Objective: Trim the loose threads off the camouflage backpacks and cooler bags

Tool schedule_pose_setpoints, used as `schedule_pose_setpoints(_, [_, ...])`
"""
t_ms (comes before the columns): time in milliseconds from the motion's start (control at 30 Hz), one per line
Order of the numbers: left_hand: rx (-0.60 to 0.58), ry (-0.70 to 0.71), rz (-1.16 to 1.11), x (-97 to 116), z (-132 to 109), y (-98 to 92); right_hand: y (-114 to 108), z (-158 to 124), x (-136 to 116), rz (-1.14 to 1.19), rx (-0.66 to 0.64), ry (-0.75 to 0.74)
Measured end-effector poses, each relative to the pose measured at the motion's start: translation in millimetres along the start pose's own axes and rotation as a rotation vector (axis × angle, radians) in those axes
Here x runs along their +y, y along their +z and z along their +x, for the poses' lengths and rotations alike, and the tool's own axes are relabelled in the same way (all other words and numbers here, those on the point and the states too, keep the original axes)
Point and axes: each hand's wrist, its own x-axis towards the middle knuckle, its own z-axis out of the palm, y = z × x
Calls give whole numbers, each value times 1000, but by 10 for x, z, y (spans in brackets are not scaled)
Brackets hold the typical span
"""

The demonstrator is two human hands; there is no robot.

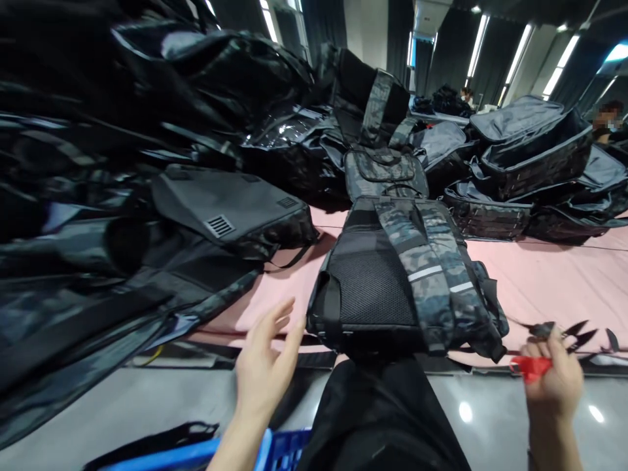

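A camouflage backpack [377,288] lies on the pink-covered table in front of me, its mesh back panel and two shoulder straps facing up. My left hand [267,356] is open beside its near left corner, thumb spread from the fingers; whether the thumb touches the bag I cannot tell. On the other side, my right hand [557,369] is closed around a small red thing [532,368] whose kind is unclear. Dark pointed pieces [581,335] show just beyond those fingers; blur hides whether they belong to the red thing.
More bags crowd the left, including a grey-panelled one [235,206]. Open grey-lined bags [534,150] are stacked at the back right. Another backpack [375,104] stands behind the near one. A blue crate [289,448] is by my legs. People are in the far background.
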Motion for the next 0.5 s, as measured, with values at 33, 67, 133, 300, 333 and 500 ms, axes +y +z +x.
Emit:
schedule_pose_setpoints(33, [-64, -12, 2, 26, 133, 21, -30, 68, -59, 14, 16, -60])
schedule_pose_setpoints(67, [-115, -45, 3, 70, 258, 48, -48, 90, -101, 13, 28, -112])
schedule_pose_setpoints(133, [-162, -146, -4, 183, 468, 116, -53, -13, -114, -29, 51, -190])
schedule_pose_setpoints(300, [-124, -295, -219, 291, 593, 328, 140, -784, 255, -348, -348, -205])
schedule_pose_setpoints(333, [-123, -328, -290, 251, 549, 369, 218, -923, 358, -366, -414, -192])
schedule_pose_setpoints(500, [-5, -543, -683, -109, 298, 407, 611, -1106, 672, -717, -1110, -147])
